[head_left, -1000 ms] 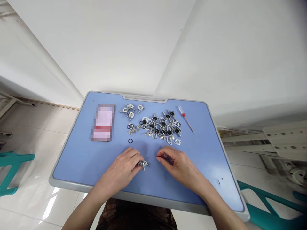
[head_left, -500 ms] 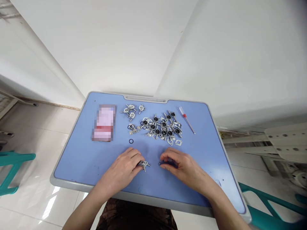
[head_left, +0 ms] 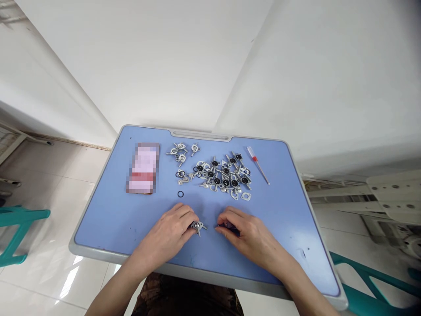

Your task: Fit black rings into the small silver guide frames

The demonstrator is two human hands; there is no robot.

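Near the front edge of the blue table (head_left: 115, 224), my left hand (head_left: 174, 226) grips a small metal valve part (head_left: 198, 226) whose stems point right and down. My right hand (head_left: 245, 228) is closed a short way to the right, thumb and fingers pinched on something small and mostly hidden. The two hands are apart. Beyond them lies a cluster of metal valve parts with black discs (head_left: 217, 181). A black rubber ring (head_left: 180, 194) rests alone above my left hand, and a loose metal plate (head_left: 245, 196) lies at the cluster's near right.
More metal parts (head_left: 182, 159) lie at the back. A blurred pink-and-white rectangular item (head_left: 143, 169) is on the left. A screwdriver with a clear and red handle (head_left: 252, 154) lies at the right. Green stools (head_left: 19, 228) stand beside the table.
My right hand has moved slightly left, and its thumb and fingers are closer together. My left hand still holds the valve part in nearly the same place.
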